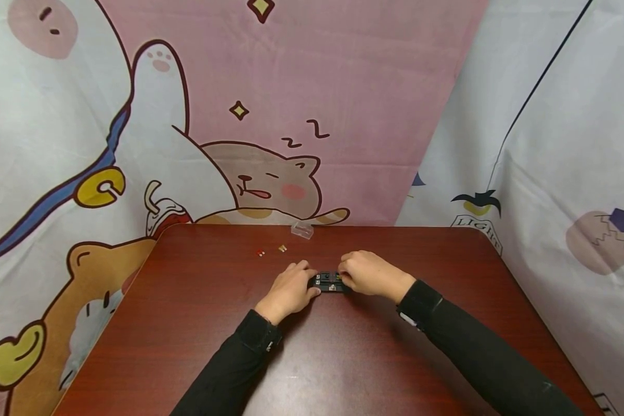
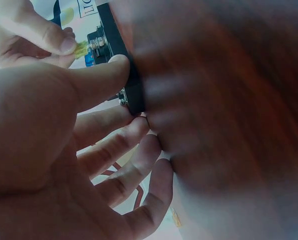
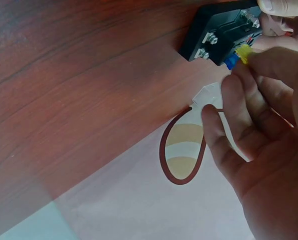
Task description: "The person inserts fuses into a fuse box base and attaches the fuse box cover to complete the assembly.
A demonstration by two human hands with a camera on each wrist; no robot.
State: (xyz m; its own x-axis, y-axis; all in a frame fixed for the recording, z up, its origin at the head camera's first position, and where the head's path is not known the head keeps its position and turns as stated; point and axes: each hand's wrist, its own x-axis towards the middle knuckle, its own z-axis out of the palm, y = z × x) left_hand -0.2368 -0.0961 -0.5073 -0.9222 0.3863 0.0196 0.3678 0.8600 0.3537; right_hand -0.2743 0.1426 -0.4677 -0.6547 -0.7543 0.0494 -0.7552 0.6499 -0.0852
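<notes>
A black fuse block [image 1: 327, 282] with metal screw terminals lies on the table between the hands. My left hand [image 1: 289, 293] grips its left end, thumb on the near side and index finger on the far side; the other fingertips rest on the tabletop in the left wrist view. At the block's right end my right hand [image 1: 372, 278] pinches a yellow blade fuse [image 3: 243, 53] between thumb and index finger. Right beside that fuse, a blue fuse [image 3: 231, 61] sits at the block. Whether the yellow fuse is seated is hidden by the fingers.
Small red-and-silver pieces [image 1: 260, 253] and tan pieces [image 1: 283, 248] lie on the table to the far left of the block. A clear plastic box [image 1: 302, 230] stands at the back edge of the brown table [image 1: 213, 323]. Printed cloth [image 1: 374, 104] hangs behind.
</notes>
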